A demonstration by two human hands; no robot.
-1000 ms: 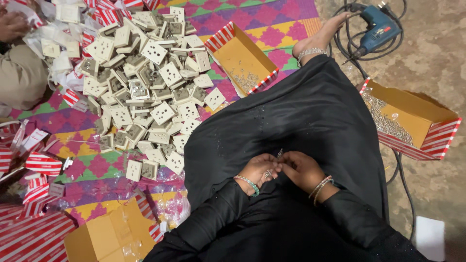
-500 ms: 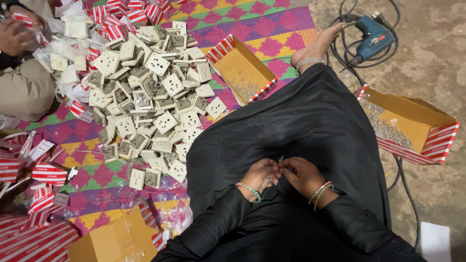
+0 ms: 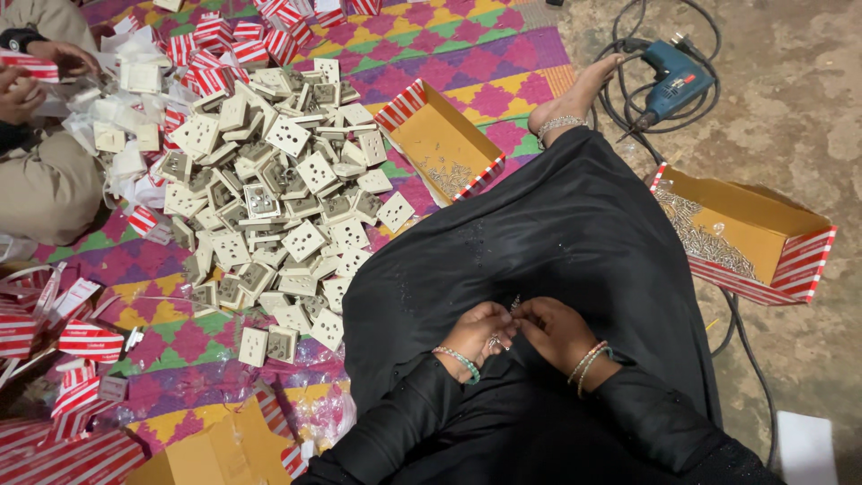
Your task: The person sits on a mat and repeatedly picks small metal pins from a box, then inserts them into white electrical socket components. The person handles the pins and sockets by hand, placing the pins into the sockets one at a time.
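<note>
My left hand (image 3: 479, 334) and my right hand (image 3: 558, 330) meet over my lap on the black robe (image 3: 575, 233). Both pinch small metal parts (image 3: 505, 325) between the fingertips; the parts look like screws, too tiny to tell more. Beaded bangles ring both wrists. A large pile of white socket plates (image 3: 278, 198) lies on the patterned mat (image 3: 485, 81) to the left of my knee.
An open yellow box with screws (image 3: 444, 144) sits on the mat ahead. A second box of screws (image 3: 745, 235) stands at my right. A blue drill (image 3: 673, 76) with black cord lies beyond my foot. Another person's hands (image 3: 36, 76) work at far left among red-striped cartons (image 3: 85, 341).
My hands stay together on my lap, with only small finger motion. The view has shifted a little, so the pile and boxes sit slightly differently in frame.
</note>
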